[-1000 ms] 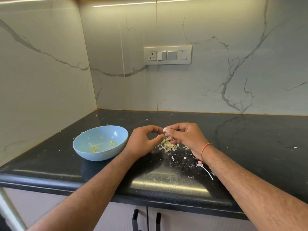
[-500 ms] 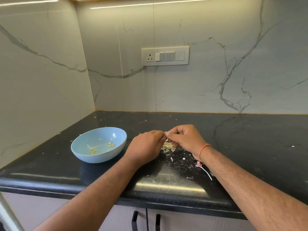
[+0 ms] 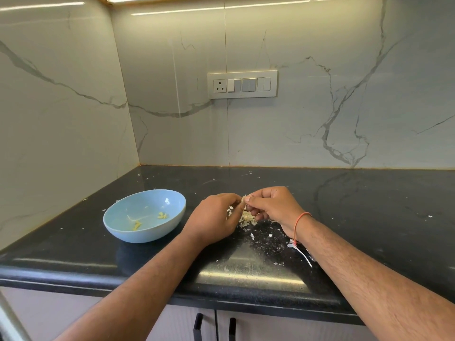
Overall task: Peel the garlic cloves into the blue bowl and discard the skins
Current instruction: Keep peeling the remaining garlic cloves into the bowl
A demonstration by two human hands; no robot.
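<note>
A blue bowl [image 3: 145, 215] sits on the black counter [image 3: 369, 205] at the left, with a few small yellowish garlic bits in it. Just right of the bowl my two hands meet above a small heap of papery garlic skins [image 3: 246, 219]. My right hand [image 3: 273, 205] pinches a small pale garlic clove [image 3: 243, 199] between thumb and forefinger. My left hand [image 3: 214, 217] has its fingertips curled onto the same clove from the left. Most of the clove is hidden by the fingers.
Skin flakes are scattered over the counter around the heap and toward the front edge [image 3: 246, 279]. A white scrap [image 3: 302, 253] lies by my right wrist. Marble walls close the back and left. A switch plate [image 3: 242, 84] is on the back wall.
My left hand, held apart with thumb and finger curved a second ago, has closed in on the clove. The right hand stays put, still pinching it.
</note>
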